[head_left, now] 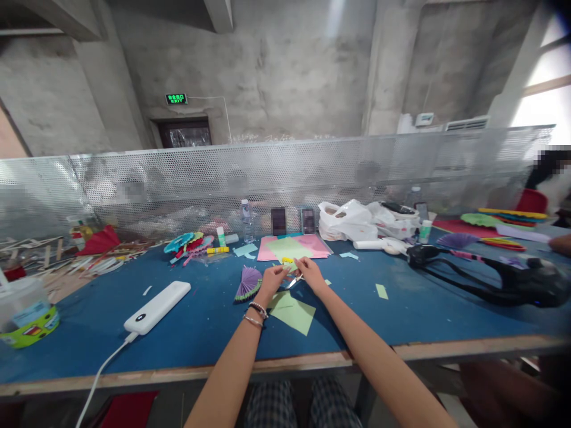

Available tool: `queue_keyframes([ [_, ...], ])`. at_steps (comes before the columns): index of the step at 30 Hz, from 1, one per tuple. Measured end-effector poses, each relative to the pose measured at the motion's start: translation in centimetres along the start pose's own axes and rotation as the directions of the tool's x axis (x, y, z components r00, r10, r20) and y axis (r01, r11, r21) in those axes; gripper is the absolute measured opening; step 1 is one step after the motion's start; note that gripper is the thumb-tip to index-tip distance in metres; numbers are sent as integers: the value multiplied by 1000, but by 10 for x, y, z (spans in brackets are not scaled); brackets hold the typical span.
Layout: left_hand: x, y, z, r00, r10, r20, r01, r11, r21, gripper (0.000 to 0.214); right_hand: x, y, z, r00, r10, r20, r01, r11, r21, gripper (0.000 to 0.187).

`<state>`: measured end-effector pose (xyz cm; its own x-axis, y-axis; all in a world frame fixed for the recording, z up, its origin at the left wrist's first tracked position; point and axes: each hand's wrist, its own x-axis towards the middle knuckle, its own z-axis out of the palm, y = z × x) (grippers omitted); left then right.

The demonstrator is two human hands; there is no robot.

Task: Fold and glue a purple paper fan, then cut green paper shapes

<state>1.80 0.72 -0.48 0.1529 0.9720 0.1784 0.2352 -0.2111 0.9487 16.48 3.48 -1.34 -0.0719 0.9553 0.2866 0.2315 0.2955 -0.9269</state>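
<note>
Both my hands meet over the blue table near its middle. My left hand, with bracelets at the wrist, and my right hand are closed, pinching a small piece of light green paper between their fingertips. Scissors lie just under the hands. A larger light green sheet lies on the table below them. A folded purple paper fan rests just left of my left hand.
A white power bank with a cable lies at the left. Pink and green sheets, a glue stick, coloured fans, white plastic bags and a black strap device stand farther back. A perforated metal screen lines the table's far edge.
</note>
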Motion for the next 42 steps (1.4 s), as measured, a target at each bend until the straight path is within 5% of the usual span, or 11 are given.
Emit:
queue_keyframes([
  [13,-2,5,0,999,7,-42,-5,1000,31,29,-1,-4,0,1000,-17,-7,18,1000,17,27],
  [32,5,-9,2,991,95,-93,-81,986,142,28,5,16,-2,988,86,126,-80,996,-46,29],
  [42,4,-6,-3,983,109,-146,-84,982,171,26,0,3,1,972,67,225,-55,997,-58,27],
])
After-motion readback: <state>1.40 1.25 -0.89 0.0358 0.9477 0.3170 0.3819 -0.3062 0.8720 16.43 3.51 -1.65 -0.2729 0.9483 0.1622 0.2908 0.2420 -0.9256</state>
